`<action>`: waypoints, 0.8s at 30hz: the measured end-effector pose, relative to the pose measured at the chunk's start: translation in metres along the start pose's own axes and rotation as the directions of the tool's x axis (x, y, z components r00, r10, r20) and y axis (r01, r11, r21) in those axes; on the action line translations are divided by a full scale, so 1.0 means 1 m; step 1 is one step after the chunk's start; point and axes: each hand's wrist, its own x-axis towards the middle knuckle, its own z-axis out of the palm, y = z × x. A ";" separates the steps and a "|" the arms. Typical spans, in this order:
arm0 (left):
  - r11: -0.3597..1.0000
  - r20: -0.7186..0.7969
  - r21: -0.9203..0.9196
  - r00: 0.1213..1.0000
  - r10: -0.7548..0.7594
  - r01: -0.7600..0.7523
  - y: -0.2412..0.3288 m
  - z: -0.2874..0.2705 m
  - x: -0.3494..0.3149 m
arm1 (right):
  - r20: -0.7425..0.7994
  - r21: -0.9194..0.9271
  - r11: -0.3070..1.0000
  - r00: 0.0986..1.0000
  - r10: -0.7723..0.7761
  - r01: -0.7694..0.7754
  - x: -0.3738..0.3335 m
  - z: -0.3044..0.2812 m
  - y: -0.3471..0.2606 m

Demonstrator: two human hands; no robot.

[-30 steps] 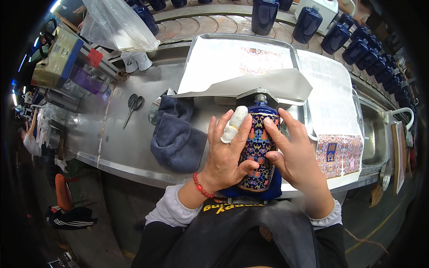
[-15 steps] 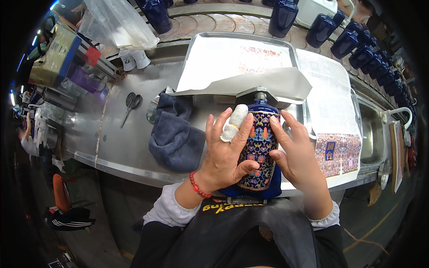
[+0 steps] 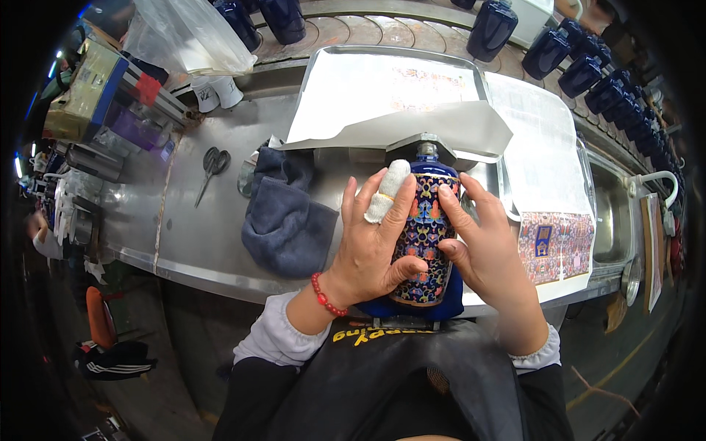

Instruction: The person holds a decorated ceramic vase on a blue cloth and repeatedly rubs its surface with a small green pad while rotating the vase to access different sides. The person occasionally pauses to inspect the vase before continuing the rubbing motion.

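A dark blue bottle [image 3: 425, 246] covered in a colourful floral pattern lies neck away from me on a blue padded rest [image 3: 453, 295]. Its metal-coloured neck end meets a metal holder [image 3: 444, 154]. My left hand [image 3: 375, 239] is at the bottle's left side, fingers spread, index finger and thumb reaching onto the patterned surface. A white cloth cover [image 3: 390, 189] wraps one finger of that hand. From the right, my right hand [image 3: 482, 239] rests its index fingertip and thumb on the pattern, the other fingers stretched out. Neither hand wraps round the bottle.
A dark blue cloth [image 3: 288, 220] and black scissors [image 3: 212, 173] lie left on the metal table. Behind the bottle is a metal tray [image 3: 382, 50] with white sheets; a patterned decal sheet [image 3: 557, 246] lies right, near a sink [image 3: 614, 213]. Blue bottles [image 3: 493, 31] line a conveyor [image 3: 382, 31].
My right index fingertip has slid slightly left and away from me over the pattern. My left hand stays nearly in place. The bottles on the conveyor have moved along to the right.
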 end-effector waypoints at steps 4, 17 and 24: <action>1.000 -0.005 -0.028 1.000 0.006 -0.006 -0.001 0.004 -0.005 | 0.017 -0.011 1.000 0.999 0.028 -0.028 -0.002 -0.001 -0.003; 0.998 0.032 0.069 0.999 -0.003 0.001 0.015 -0.001 -0.018 | 0.056 -0.022 0.999 0.998 0.035 -0.034 -0.015 -0.001 -0.015; 0.994 0.035 0.104 0.999 0.014 -0.017 0.014 -0.001 -0.018 | 0.061 -0.035 0.999 0.997 0.039 -0.037 -0.018 0.000 -0.013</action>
